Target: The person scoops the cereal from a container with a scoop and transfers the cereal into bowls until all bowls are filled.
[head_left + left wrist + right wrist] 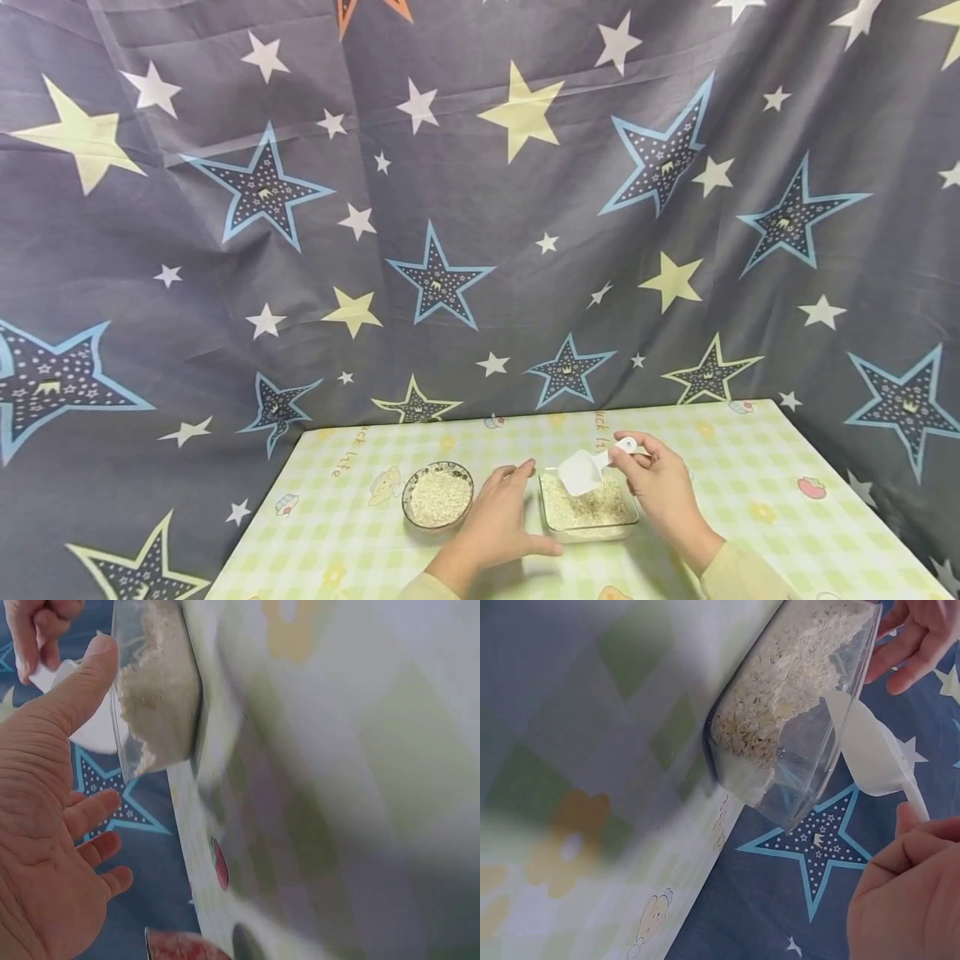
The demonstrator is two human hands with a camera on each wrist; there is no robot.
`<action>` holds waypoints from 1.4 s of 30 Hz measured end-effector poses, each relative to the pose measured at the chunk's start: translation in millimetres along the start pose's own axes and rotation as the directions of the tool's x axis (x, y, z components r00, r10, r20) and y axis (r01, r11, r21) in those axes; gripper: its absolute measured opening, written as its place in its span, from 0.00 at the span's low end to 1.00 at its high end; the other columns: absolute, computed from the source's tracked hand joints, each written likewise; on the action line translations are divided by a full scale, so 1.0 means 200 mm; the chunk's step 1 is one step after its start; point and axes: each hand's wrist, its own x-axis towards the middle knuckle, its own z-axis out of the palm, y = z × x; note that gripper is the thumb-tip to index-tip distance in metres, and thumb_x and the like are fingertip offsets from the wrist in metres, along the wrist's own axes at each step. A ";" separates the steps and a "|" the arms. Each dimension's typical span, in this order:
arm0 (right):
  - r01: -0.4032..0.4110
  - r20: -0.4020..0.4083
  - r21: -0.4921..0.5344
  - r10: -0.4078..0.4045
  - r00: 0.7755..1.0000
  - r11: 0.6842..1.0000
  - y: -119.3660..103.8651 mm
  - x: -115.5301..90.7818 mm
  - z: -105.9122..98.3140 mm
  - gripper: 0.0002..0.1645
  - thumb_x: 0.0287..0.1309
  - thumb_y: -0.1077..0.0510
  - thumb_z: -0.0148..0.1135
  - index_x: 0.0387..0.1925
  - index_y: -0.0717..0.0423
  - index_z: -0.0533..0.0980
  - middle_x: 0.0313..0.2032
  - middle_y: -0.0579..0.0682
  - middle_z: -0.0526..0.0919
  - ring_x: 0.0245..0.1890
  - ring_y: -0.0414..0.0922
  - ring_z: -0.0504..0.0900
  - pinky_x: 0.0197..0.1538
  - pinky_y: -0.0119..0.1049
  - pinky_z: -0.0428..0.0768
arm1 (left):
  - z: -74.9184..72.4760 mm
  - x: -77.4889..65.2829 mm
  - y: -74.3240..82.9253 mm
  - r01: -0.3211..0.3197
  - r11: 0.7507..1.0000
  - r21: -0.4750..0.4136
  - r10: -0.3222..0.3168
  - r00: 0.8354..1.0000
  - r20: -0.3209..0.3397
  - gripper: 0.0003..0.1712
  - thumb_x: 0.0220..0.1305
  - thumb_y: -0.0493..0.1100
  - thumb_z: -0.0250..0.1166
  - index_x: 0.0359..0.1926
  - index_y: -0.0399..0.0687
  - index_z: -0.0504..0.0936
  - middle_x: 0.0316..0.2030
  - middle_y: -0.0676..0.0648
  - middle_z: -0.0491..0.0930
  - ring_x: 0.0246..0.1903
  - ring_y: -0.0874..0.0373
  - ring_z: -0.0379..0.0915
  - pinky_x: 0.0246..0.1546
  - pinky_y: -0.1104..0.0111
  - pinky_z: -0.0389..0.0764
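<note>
My right hand point(663, 492) pinches the handle of a white plastic scoop point(580, 472). The scoop's bowl is over the rim of a rectangular glass container point(592, 533), which holds pale flakes that look like oats point(780, 690). In the right wrist view the scoop point(874, 754) is tilted, its front edge at the rim; what it contains is hidden. My left hand point(495, 521) is at the container's left side, thumb and fingers spread, holding nothing. Whether it touches the glass I cannot tell. To its left stands a round patterned glass bowl point(438, 498) full of similar flakes.
A green-and-white checked cloth point(322, 517) with small printed pictures covers the table. Behind the table's far edge hangs a dark curtain point(465, 200) with stars. In the left wrist view part of a reddish-looking bowl point(184, 946) shows at the bottom edge.
</note>
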 end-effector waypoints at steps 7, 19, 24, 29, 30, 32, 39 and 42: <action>0.104 0.075 -0.031 -0.102 0.992 0.994 0.02 0.04 0.04 0.19 0.69 0.59 0.71 0.58 0.59 0.83 0.23 0.52 0.89 0.14 0.34 0.64 0.21 0.26 0.64 | 0.04 0.05 0.03 0.035 0.990 -0.134 -0.033 0.999 0.017 0.75 0.43 0.72 0.84 0.83 0.43 0.59 0.73 0.45 0.76 0.75 0.42 0.68 0.74 0.42 0.74; 0.093 0.268 -0.083 -0.068 0.961 0.992 0.05 0.12 0.01 0.18 0.72 0.60 0.67 0.60 0.61 0.81 0.28 0.53 0.90 0.14 0.33 0.61 0.19 0.25 0.64 | 0.04 0.08 0.05 0.065 0.979 -0.192 -0.063 0.998 0.017 0.74 0.42 0.66 0.87 0.82 0.40 0.60 0.72 0.47 0.78 0.73 0.42 0.69 0.75 0.42 0.72; -0.012 0.220 -0.122 0.039 0.975 0.992 0.07 0.10 -0.02 0.21 0.72 0.59 0.68 0.62 0.61 0.81 0.27 0.52 0.89 0.15 0.34 0.63 0.20 0.26 0.66 | 0.05 0.09 0.05 0.071 0.982 -0.174 -0.068 0.997 0.025 0.74 0.42 0.68 0.86 0.82 0.41 0.60 0.72 0.49 0.78 0.73 0.42 0.70 0.75 0.43 0.73; -0.165 0.106 -0.095 0.174 0.979 0.982 0.10 0.04 0.00 0.24 0.71 0.58 0.68 0.63 0.66 0.79 0.26 0.50 0.90 0.17 0.36 0.71 0.21 0.27 0.69 | 0.05 0.09 0.05 0.083 0.984 -0.156 -0.081 0.996 0.024 0.74 0.40 0.68 0.87 0.82 0.43 0.61 0.71 0.50 0.78 0.71 0.43 0.71 0.74 0.44 0.74; -0.192 0.096 -0.073 0.199 0.975 0.979 0.10 0.02 0.02 0.25 0.71 0.58 0.67 0.64 0.67 0.78 0.25 0.50 0.90 0.17 0.36 0.72 0.20 0.27 0.69 | 0.05 0.09 0.05 0.085 0.984 -0.154 -0.083 0.996 0.023 0.74 0.40 0.68 0.87 0.82 0.43 0.61 0.71 0.50 0.78 0.71 0.43 0.72 0.74 0.45 0.74; -0.237 0.085 -0.021 0.238 0.968 0.971 0.11 -0.02 0.04 0.26 0.72 0.59 0.66 0.64 0.69 0.76 0.24 0.50 0.90 0.15 0.36 0.74 0.18 0.26 0.68 | 0.05 0.09 0.05 0.087 0.985 -0.150 -0.085 0.996 0.022 0.74 0.40 0.68 0.87 0.82 0.43 0.61 0.71 0.50 0.79 0.71 0.44 0.72 0.74 0.45 0.75; -0.264 0.048 0.052 0.261 0.964 0.963 0.10 -0.07 0.08 0.26 0.73 0.59 0.64 0.65 0.70 0.73 0.25 0.50 0.90 0.15 0.36 0.76 0.17 0.25 0.66 | 0.04 0.09 0.05 0.090 0.984 -0.151 -0.089 0.996 0.017 0.74 0.40 0.67 0.87 0.81 0.42 0.61 0.70 0.50 0.80 0.70 0.43 0.73 0.73 0.45 0.75; -0.278 0.044 0.065 0.276 0.960 0.958 0.11 -0.06 0.05 0.26 0.74 0.60 0.62 0.66 0.70 0.72 0.25 0.49 0.90 0.16 0.35 0.75 0.17 0.25 0.63 | 0.04 0.09 0.05 0.094 0.983 -0.160 -0.091 0.996 0.023 0.73 0.41 0.67 0.87 0.82 0.42 0.61 0.70 0.49 0.79 0.70 0.42 0.72 0.73 0.44 0.75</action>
